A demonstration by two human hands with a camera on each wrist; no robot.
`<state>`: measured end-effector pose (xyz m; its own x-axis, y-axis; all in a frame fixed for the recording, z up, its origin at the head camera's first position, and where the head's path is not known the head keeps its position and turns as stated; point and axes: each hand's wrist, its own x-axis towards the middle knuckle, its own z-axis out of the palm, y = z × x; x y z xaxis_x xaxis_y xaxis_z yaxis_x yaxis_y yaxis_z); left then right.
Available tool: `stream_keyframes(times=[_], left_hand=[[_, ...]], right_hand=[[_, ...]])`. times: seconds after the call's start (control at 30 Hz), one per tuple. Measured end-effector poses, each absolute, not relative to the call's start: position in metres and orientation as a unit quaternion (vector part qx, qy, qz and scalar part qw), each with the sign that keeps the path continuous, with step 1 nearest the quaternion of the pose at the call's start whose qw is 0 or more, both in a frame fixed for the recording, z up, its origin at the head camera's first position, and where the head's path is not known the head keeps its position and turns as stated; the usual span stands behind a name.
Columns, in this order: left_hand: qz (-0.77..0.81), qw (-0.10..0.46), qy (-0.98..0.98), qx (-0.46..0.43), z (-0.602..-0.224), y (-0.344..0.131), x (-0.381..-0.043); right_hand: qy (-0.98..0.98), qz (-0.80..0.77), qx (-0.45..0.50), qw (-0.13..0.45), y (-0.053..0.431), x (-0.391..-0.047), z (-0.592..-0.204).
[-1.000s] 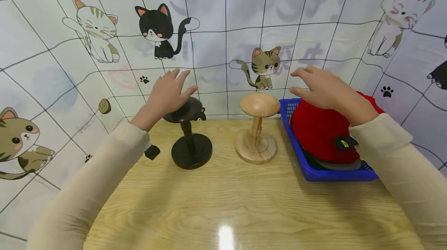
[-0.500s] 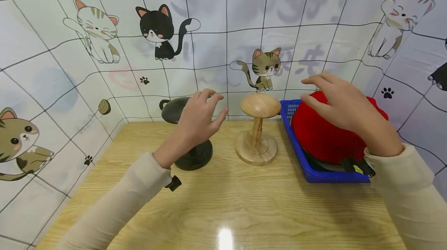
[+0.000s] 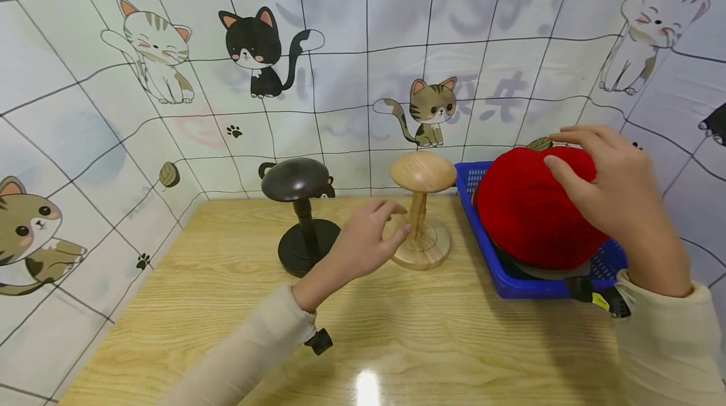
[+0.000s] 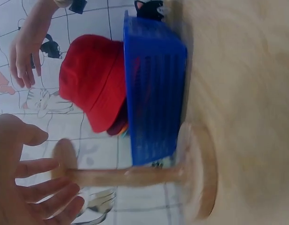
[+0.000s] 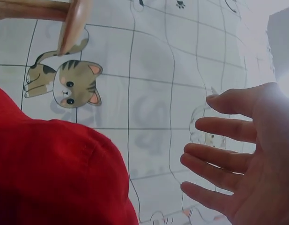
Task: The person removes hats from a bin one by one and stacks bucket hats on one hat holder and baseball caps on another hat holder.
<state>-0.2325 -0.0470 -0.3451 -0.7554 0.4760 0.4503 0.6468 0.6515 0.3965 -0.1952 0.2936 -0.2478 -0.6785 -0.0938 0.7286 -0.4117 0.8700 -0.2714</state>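
A red bucket hat (image 3: 539,217) tops a pile of hats inside a blue plastic basket (image 3: 499,286) on the right of the table. Over the hat's right side is my right hand (image 3: 624,185), fingers spread and holding nothing; the right wrist view shows it apart from the red cloth (image 5: 64,173). My left hand (image 3: 363,242) hovers in front of the light wooden hat stand (image 3: 422,173), its fingers relaxed and nothing in them. In the left wrist view that stand (image 4: 130,177) is near the fingertips; whether they touch cannot be told.
A black hat stand (image 3: 295,180) is left of the wooden one on the wood-grain table (image 3: 227,305). Behind them rises a wall covering (image 3: 346,78) printed with cats and grid lines. A small black device is strapped to each wrist.
My left hand has moved right and nearer, from the black stand to in front of the wooden one. The right hand has shifted right over the red hat. Both stands stay put.
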Motion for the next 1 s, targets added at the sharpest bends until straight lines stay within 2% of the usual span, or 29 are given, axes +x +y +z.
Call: stream_keyframes(times=[0.17,0.47,0.73,1.0], left_hand=[[-0.380,0.085,-0.869,-0.306,-0.363,-0.030,-0.236],[-0.540,-0.047,-0.801,-0.252,-0.387,0.011,-0.235],[-0.657,-0.151,-0.714,-0.186,-0.409,0.053,-0.231],[-0.706,-0.187,-0.671,-0.125,-0.422,0.086,-0.228]], right_hand=[[-0.864,0.246,0.103,0.426,0.303,-0.191,-0.259],[-0.857,0.262,0.038,0.443,0.325,-0.184,-0.280],[-0.903,0.245,-0.017,0.353,0.340,-0.190,-0.291],[-0.917,0.253,-0.046,0.306,0.349,-0.197,-0.296]])
